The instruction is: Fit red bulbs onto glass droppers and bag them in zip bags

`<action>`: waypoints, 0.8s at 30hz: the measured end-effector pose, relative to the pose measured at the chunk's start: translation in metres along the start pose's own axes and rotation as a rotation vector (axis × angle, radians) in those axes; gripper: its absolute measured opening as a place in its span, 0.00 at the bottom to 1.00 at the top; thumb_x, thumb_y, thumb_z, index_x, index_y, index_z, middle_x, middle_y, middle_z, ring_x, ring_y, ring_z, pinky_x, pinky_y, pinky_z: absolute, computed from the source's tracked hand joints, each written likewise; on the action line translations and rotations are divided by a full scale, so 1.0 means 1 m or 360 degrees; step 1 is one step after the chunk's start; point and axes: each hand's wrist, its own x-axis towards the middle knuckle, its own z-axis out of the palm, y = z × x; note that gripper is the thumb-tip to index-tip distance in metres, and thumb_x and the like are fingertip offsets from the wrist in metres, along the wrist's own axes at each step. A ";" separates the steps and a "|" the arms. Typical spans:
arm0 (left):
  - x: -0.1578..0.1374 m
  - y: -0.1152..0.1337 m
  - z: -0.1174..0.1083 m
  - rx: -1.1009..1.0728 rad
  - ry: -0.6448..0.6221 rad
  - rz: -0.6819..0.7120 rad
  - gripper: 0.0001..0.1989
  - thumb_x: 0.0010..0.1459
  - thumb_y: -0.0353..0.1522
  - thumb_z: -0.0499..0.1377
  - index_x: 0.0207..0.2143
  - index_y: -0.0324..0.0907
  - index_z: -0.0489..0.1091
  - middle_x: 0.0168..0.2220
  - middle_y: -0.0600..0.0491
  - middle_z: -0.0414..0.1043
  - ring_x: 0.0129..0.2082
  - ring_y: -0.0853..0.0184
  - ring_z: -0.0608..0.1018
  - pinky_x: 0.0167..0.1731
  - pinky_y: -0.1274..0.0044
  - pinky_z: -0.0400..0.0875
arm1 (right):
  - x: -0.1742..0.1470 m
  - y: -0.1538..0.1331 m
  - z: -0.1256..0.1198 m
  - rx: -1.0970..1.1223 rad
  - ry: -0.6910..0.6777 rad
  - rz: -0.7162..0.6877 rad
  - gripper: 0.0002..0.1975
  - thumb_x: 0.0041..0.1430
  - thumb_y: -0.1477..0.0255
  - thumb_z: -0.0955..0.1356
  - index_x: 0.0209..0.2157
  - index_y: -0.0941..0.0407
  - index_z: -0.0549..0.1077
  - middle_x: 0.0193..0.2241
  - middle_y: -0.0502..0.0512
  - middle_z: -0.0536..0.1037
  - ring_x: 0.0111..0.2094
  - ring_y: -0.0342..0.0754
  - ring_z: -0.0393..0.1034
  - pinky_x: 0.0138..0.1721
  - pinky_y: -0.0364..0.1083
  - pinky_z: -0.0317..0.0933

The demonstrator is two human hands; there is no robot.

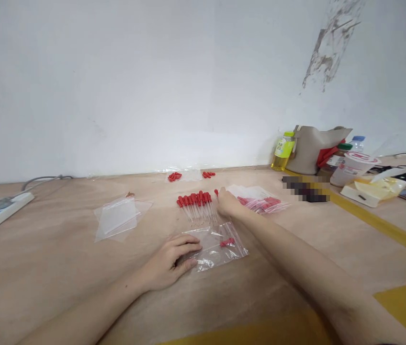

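My left hand lies at the left end of a clear zip bag, its curled fingers and thumb on the plastic. Inside this bag, near the zip, are red dropper bulbs. Beyond the bag, a row of droppers with red bulbs and thin clear stems lies side by side. At the row's right end, my right hand is closed around a dropper; its red bulb shows past the fingertips, and the hand hides its stem.
Filled bags of red-bulbed droppers lie to the right; flat clear bags lie left. Small red bulbs rest on plastic by the wall. A power strip is far left. A yellow bottle, cup and tissue pack stand right.
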 end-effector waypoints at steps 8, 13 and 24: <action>0.002 0.000 -0.001 -0.0016 0.0005 -0.0009 0.15 0.59 0.35 0.50 0.49 0.47 0.65 0.49 0.50 0.65 0.50 0.63 0.66 0.49 0.68 0.63 | -0.046 0.076 -0.024 0.1190 0.0301 -0.0023 0.27 0.48 0.73 0.62 0.50 0.56 0.47 0.17 0.40 0.61 0.14 0.40 0.59 0.16 0.39 0.55; 0.002 0.000 0.000 0.0021 -0.0001 -0.0018 0.15 0.59 0.35 0.49 0.49 0.47 0.65 0.50 0.51 0.64 0.50 0.63 0.66 0.49 0.69 0.63 | -0.061 0.082 0.000 0.1839 0.0383 0.0282 0.21 0.45 0.75 0.65 0.39 0.52 0.50 0.18 0.39 0.65 0.17 0.40 0.65 0.18 0.40 0.63; -0.001 -0.002 0.002 0.0068 -0.0029 -0.0137 0.21 0.59 0.37 0.50 0.55 0.48 0.56 0.56 0.51 0.56 0.55 0.63 0.61 0.53 0.69 0.58 | -0.082 0.079 -0.017 0.1582 -0.0602 -0.0015 0.10 0.45 0.68 0.70 0.29 0.59 0.67 0.19 0.47 0.70 0.19 0.38 0.65 0.20 0.38 0.59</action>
